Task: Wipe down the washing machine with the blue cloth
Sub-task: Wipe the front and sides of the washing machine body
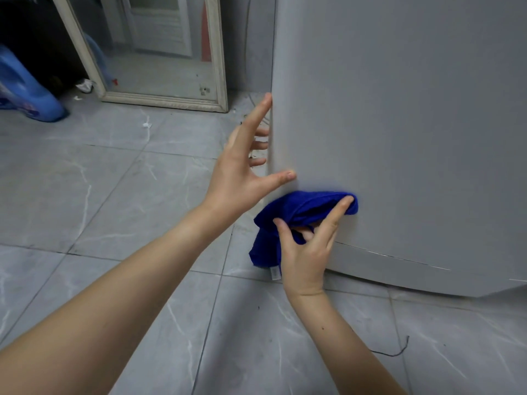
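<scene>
A mirror (159, 52) in a worn whitish frame stands tilted on the floor at the upper middle of the frame, and its glass reflects a pale panelled door (162, 27). To its left, at the upper left edge, a blue plastic jug (25, 89) sits in front of a dark, indistinct mass (37, 38), with a crumpled white scrap (85, 86) just beside the mirror's lower left corner. The grey marbled floor tiles (114, 195) fill the lower frame, with a small white bit of paper (147, 125) below the mirror and a dark curled thread (395, 350) at the lower right.
</scene>
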{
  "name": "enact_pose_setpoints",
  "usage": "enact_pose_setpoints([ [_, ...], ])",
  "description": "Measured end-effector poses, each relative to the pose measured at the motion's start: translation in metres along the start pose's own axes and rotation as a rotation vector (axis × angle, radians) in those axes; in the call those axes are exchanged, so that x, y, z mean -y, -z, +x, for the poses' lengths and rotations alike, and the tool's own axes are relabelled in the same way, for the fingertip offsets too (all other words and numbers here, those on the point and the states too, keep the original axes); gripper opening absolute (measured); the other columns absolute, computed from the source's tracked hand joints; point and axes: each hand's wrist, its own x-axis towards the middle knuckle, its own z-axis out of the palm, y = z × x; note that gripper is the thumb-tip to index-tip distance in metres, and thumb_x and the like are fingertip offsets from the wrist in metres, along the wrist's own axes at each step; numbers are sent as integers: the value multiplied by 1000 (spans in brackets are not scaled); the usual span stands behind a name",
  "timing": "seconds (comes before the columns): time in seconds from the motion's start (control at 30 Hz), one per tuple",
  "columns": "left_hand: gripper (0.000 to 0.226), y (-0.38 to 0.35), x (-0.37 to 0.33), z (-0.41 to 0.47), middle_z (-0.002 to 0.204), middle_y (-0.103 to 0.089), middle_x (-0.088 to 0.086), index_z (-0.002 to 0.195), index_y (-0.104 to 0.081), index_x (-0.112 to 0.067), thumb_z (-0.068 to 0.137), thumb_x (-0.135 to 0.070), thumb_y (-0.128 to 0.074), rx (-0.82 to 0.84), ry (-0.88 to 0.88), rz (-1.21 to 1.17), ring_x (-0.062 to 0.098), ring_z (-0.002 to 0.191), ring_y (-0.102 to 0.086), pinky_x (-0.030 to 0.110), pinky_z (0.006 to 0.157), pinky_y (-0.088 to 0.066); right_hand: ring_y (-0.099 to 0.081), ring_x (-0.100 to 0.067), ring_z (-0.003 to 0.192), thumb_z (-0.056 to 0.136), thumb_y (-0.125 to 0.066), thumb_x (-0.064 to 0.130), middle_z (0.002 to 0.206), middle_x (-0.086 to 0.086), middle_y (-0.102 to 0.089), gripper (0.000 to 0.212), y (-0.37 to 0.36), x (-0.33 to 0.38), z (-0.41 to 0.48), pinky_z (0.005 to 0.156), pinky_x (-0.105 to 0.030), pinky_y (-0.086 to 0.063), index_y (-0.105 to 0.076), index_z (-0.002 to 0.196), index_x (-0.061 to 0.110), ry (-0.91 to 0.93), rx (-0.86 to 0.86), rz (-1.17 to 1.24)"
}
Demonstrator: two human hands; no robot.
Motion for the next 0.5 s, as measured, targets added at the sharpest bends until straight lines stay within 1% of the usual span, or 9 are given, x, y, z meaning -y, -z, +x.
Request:
enact_pose_setpoints([
  [0.07,103,2,2,1,124,-52,-7,151,-22,-48,73,-33,-87,12,-1,-23,7,109,-58,16,84,-53,-43,-40,133,79,-81,15,156,-20,-24,116,-6,8,8,94,-56,-51,5,152,38,109,-2,-16],
  [0.13,100,1,2,-1,125,-52,-7,150,-24,-48,74,-30,-86,-6,12,-56,8,111,-59,19,87,-54,-43,-38,134,79,-81,14,154,-20,-25,111,-9,8,13,91,-56,-52,1,153,28,186,-12,-30],
  [0.23,98,-4,1,-6,130,-51,-6,150,-24,-48,76,-26,-85,-19,33,-72,8,116,-57,24,93,-54,-52,-38,124,83,-77,19,148,-23,-37,109,-6,6,13,91,-54,-53,3,154,38,224,-13,-47],
  [0.27,99,-5,0,-7,131,-50,-5,150,-24,-48,76,-25,-85,-22,39,-70,8,118,-56,25,94,-54,-53,-30,126,85,-74,23,149,-15,-40,103,-4,3,11,95,-49,-52,1,153,42,229,-3,-62],
  [0.3,99,-7,-1,-8,132,-50,-5,150,-24,-47,76,-24,-85,-29,47,-70,9,119,-55,26,95,-53,-49,-16,130,87,-71,30,151,3,-40,95,-1,0,9,100,-41,-49,-4,152,49,188,10,-53],
  [0.37,101,-12,-5,-13,133,-50,-4,152,-23,-44,75,-22,-85,-60,59,-65,9,123,-52,28,98,-52,-34,17,130,88,-66,40,145,40,-30,79,6,-4,8,107,-17,-32,-16,145,59,113,44,-13],
  [0.4,102,-14,-7,-15,133,-50,-4,153,-23,-41,75,-22,-85,-78,58,-54,9,124,-51,29,99,-51,-32,23,125,87,-66,39,140,46,-29,75,11,-7,8,106,-7,-25,-20,144,60,107,51,-8],
  [0.43,104,-17,-9,-18,134,-49,-3,155,-22,-37,74,-21,-86,-92,53,-36,8,125,-50,30,101,-50,-39,21,120,87,-66,34,135,44,-35,75,18,-7,10,101,-1,-26,-23,145,56,135,43,-33],
  [0.5,110,-24,-16,-24,135,-44,-1,157,-20,-30,71,-23,-88,-114,47,12,7,126,-48,35,104,-48,-53,2,92,85,-68,14,114,24,-48,81,33,-8,17,88,-2,-39,-26,151,35,259,-19,-127],
])
